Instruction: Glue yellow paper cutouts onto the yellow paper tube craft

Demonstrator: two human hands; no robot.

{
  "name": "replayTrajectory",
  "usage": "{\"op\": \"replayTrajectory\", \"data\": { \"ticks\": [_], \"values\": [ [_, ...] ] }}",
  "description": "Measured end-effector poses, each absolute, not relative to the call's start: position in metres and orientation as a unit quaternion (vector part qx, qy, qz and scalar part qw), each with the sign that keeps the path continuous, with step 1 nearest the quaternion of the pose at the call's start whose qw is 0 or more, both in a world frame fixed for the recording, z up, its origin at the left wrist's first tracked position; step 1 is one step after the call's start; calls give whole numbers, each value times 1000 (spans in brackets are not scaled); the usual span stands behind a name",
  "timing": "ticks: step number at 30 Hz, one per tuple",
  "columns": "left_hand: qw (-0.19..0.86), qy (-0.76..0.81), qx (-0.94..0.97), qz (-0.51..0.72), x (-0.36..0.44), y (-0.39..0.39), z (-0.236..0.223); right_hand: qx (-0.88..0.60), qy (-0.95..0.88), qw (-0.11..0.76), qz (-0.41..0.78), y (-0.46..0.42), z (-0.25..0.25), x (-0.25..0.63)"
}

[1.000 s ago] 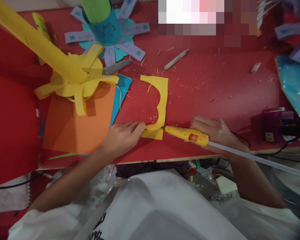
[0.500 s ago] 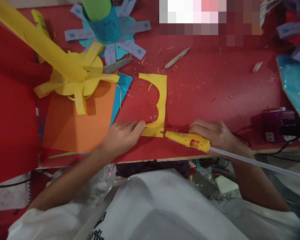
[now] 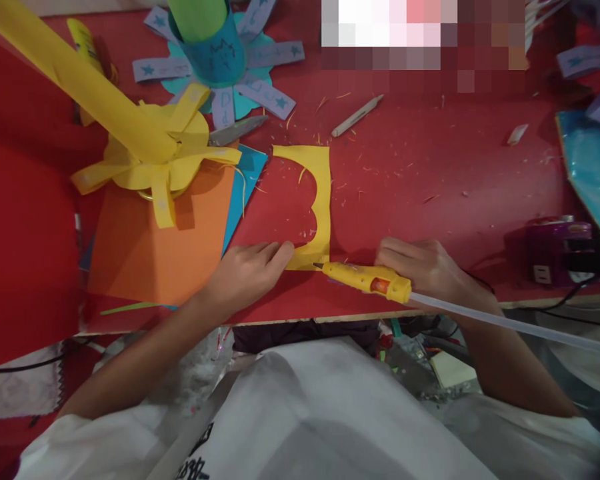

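On the red table point(image 3: 410, 160), the left hand point(image 3: 250, 270) holds a scalloped yellow sheet point(image 3: 323, 200), the right hand point(image 3: 420, 261) a plastic glue gun point(image 3: 355, 275).

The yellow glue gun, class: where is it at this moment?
In the head view, the yellow glue gun is in the right grip, just right of centre, with its tip at the lower right corner of the cut yellow paper.

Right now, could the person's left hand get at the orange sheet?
Probably yes: the left hand is close beside the orange sheet, whose near part lies mostly uncovered, though that hand is holding the yellow paper.
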State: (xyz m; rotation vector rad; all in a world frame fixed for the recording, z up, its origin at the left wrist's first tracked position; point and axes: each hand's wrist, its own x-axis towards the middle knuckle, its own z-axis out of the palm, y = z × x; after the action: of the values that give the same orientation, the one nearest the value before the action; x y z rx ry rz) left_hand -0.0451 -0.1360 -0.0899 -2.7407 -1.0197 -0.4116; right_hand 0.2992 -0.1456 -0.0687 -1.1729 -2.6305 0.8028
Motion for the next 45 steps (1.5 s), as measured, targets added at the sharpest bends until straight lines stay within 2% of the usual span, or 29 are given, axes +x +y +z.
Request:
{"op": "replayTrajectory", "data": {
  "ticks": [9, 15, 22, 34, 45],
  "values": [
    [69, -348, -927, -120, -46, -137, -91, -364, -888, 105, 262, -140, -60, 291],
    [40, -333, -926, -170, -45, -136, -90, -346, -913, 75, 204, -136, -60, 280],
    [22, -341, -926, -163, -48, -137, -95, -332, -927, 57, 164, -136, -60, 270],
    [-125, -399, -898, -136, -56, -139, -85, -318, -933, 59, 157, -135, -59, 259],
    [-193, -409, -883, -124, -60, -136, -80, -317, -938, 67, 124, -131, -57, 248]
  ]
}}
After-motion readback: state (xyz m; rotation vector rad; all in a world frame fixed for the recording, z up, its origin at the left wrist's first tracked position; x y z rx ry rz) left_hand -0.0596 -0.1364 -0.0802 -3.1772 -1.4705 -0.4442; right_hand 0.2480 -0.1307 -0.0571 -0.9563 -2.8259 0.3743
